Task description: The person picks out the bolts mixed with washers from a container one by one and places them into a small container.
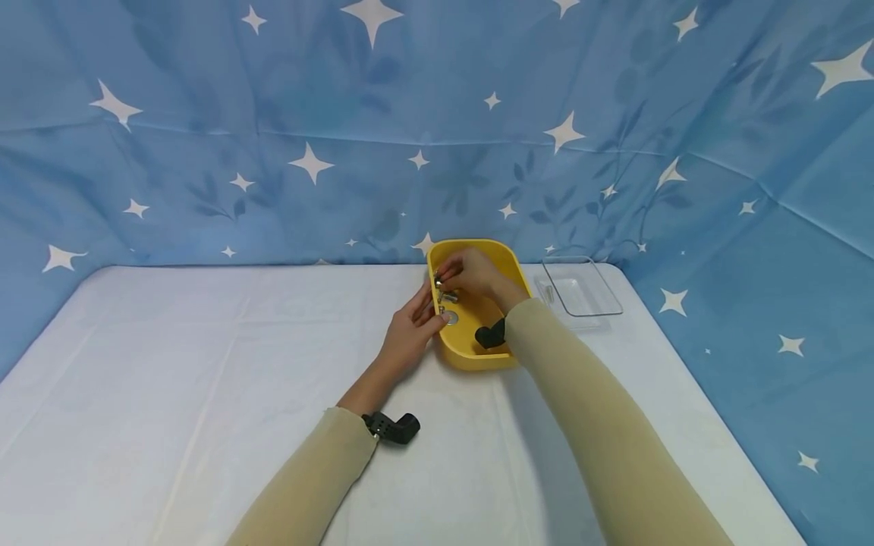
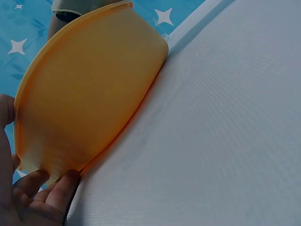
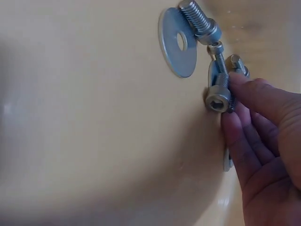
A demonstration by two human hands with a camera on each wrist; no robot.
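Observation:
A yellow plastic bin (image 1: 488, 363) stands at the back of the table. My left hand (image 1: 404, 337) grips its left wall, thumb over the rim and fingers outside; the left wrist view shows fingertips against the bin's outer wall (image 2: 89, 84). Inside the bin, my right hand (image 1: 478, 273) works among metal hardware along that same wall. In the right wrist view its thumb and fingers pinch a socket head bolt (image 3: 217, 100). Close by lie a thicker bolt (image 3: 200, 21), a large flat washer (image 3: 174, 44) and other small screws and washers, partly hidden by the fingers.
A clear plastic box (image 1: 601, 315) stands right of the bin near the back corner, with a small object inside. White cloth (image 1: 171, 394) covers the table. A blue curtain with stars (image 1: 328, 91) hangs behind and along the right.

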